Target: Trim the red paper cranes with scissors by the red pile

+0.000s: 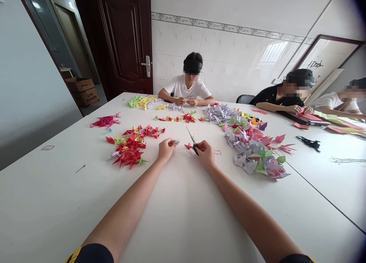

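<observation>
My left hand [166,148] rests on the white table [183,217], fingers pinched on a small lavender folded paper piece [176,142]. My right hand [205,153] is closed round the black handles of a pair of scissors [192,139], whose blades point up and away from me. A small red folded paper piece [188,145] lies between the two hands, close to the scissors. Left of my left hand sits a pile of red and yellow origami cranes [130,146].
A heap of lavender, pink and green paper cranes [254,152] lies to the right. More cranes lie across the far side. Three other people sit at the table folding paper. A pink string bundle [105,121] and a black bundle [310,143] lie on the table.
</observation>
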### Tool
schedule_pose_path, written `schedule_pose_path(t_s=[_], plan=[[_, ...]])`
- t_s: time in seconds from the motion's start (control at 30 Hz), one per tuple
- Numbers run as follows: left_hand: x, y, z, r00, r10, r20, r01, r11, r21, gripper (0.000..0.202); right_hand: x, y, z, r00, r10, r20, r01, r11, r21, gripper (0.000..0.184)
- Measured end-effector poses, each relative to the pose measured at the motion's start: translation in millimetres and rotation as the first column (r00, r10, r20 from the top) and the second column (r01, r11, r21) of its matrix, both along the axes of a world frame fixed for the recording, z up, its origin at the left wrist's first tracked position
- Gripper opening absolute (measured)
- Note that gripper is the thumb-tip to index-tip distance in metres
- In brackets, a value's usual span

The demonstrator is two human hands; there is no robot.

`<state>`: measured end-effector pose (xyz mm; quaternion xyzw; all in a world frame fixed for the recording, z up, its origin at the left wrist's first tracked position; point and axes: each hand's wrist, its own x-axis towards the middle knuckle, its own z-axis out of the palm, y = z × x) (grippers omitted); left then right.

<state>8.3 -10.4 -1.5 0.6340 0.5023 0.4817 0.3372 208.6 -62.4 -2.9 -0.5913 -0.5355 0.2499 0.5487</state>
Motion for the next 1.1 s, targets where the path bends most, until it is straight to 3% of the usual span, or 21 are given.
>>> schedule_pose_path(t_s=[0.2, 0.33, 0.43, 0.53, 0.63, 0.7, 0.93, 1.1], plan=[[-2.1, -3.1, 2.6, 0.992, 0.07, -0.102, -0.068, 0.997, 0.026, 0.012, 2.5, -10.6, -1.8, 0.996, 0.044, -0.075, -0.044, 0.999, -0.005, 0.033], [-16.8, 0.7, 30.2, 0.943, 0.146, -0.297, -0.12, 0.987, 0.106, 0.034, 7.9, -3.3, -3.5, 0.981, 0.054, -0.184, -0.06, 0.998, -0.028, 0.038], [-43.9, -0.5, 63.1, 0.82, 0.296, -0.489, -0.244, 0.955, 0.17, 0.047, 9.8, -0.8, -4.3, 0.975, 0.068, -0.209, -0.076, 0.997, -0.03, 0.038], [-77.2, -8.3, 82.2, 0.61, 0.354, -0.709, -0.36, 0.921, 0.15, 0.056, 9.1, -0.8, -4.1, 0.977, 0.077, -0.199, -0.087, 0.995, -0.042, 0.038], [-101.1, -12.5, 78.0, 0.443, 0.341, -0.829, -0.386, 0.907, 0.166, 0.06, 7.6, -0.1, -3.8, 0.975, 0.086, -0.204, -0.099, 0.994, -0.054, 0.036], [-107.2, -7.5, 68.6, 0.402, 0.317, -0.859, -0.378, 0.912, 0.16, 0.059, 6.9, 0.8, -3.7, 0.973, 0.09, -0.211, -0.105, 0.993, -0.06, 0.034], [-99.7, 53.7, 52.9, 0.487, 0.232, -0.842, -0.37, 0.928, 0.041, 0.084, 6.0, -0.3, 0.0, 0.979, 0.088, -0.186, -0.1, 0.993, -0.059, 0.039], [-100.5, 84.8, 43.6, 0.583, 0.096, -0.807, -0.157, 0.988, 0.004, 0.065, 5.5, -0.7, 2.1, 0.971, 0.082, -0.224, -0.096, 0.994, -0.05, 0.04]])
